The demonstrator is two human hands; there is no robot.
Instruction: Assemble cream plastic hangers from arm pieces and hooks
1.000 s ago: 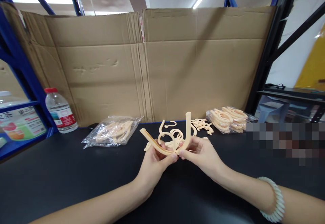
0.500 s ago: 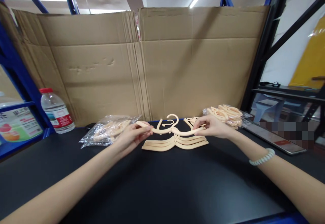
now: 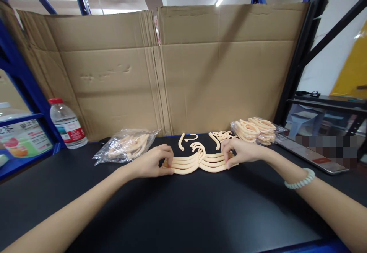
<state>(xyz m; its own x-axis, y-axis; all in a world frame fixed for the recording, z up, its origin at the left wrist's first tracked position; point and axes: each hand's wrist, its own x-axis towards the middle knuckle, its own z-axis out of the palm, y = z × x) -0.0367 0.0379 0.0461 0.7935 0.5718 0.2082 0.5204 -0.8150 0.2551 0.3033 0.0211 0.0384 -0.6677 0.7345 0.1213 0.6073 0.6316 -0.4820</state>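
Two hands grip a stack of peach hangers (image 3: 199,162) on a black table (image 3: 183,211).

The left hand (image 3: 153,162) pinches the stack's left end and the right hand (image 3: 239,151) its right end, fingers closed around the arms. The stack lies flat, just in front of loose hooks (image 3: 190,138). A bag (image 3: 126,147) of parts sits to its left, a bottle (image 3: 68,124) farther left. Another bag (image 3: 256,129) lies to the right. A cardboard sheet (image 3: 172,69) stands behind the stack. A bracelet (image 3: 300,179) circles the right wrist.
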